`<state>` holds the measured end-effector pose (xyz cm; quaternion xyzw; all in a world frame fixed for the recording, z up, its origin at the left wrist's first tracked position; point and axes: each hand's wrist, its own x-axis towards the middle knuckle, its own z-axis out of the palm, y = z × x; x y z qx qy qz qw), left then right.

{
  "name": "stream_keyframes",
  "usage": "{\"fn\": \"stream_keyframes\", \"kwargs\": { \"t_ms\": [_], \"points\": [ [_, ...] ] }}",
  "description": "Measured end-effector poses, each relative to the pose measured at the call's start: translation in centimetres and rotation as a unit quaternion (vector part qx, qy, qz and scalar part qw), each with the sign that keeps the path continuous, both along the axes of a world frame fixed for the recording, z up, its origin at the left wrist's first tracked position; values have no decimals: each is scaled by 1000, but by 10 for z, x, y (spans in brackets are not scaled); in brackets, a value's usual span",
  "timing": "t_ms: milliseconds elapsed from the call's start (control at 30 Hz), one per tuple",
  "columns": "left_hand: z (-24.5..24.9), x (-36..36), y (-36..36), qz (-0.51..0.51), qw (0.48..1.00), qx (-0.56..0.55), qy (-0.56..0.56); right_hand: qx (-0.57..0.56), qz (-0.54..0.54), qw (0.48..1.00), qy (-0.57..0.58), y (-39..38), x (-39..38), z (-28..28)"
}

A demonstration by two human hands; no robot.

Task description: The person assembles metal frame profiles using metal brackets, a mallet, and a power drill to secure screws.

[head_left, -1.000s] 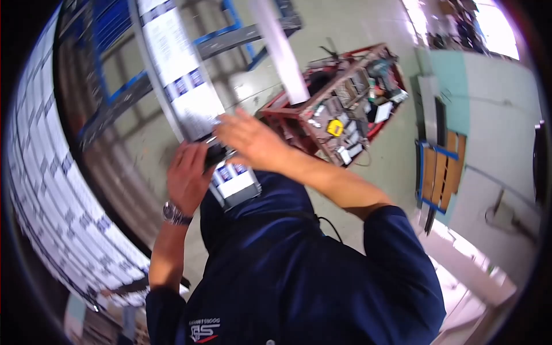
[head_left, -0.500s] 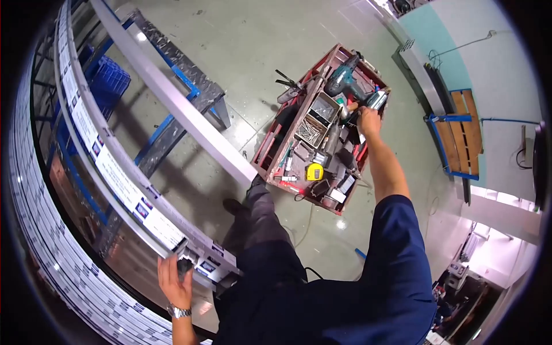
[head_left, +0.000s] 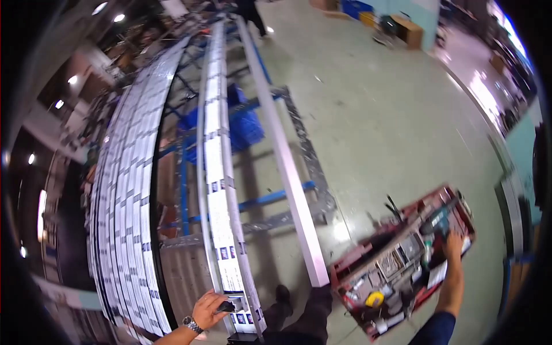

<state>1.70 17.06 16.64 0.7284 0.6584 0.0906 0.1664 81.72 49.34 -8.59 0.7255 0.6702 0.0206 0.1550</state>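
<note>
My left hand (head_left: 208, 309), with a metal watch at its wrist, pinches a small black piece (head_left: 227, 306) against the near end of a long metal profile (head_left: 221, 207) that carries white labelled film. My right hand (head_left: 454, 244) reaches into the red toolbox (head_left: 368, 326) on the floor; blur hides its fingers and anything in them. Close to that hand lies a teal power drill (head_left: 437, 222). Elsewhere in the box are a yellow tape measure (head_left: 374, 299) and a compartment of screws (head_left: 391, 264).
A second bare profile (head_left: 287, 155) runs parallel on the blue-and-grey stand (head_left: 313, 167). To the left lies a wide stack of wrapped profiles (head_left: 129, 230). A blue crate (head_left: 244, 126) sits beneath the stand. Someone's dark-clad legs (head_left: 250, 14) show at the far end.
My view has swung up and left, so the profiles' length now shows and the toolbox sits lower right. My left hand stays at the profile end, my right hand in the toolbox.
</note>
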Motion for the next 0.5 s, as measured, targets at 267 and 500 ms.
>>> {"fn": "stream_keyframes", "kwargs": {
  "t_ms": [267,500],
  "points": [
    [-3,-2,-3,3,1000,-29,7,146,163,975,-44,-4,-9,43],
    [-36,-44,-46,4,998,-23,61,178,176,964,-88,19,-18,61]
  ]
}}
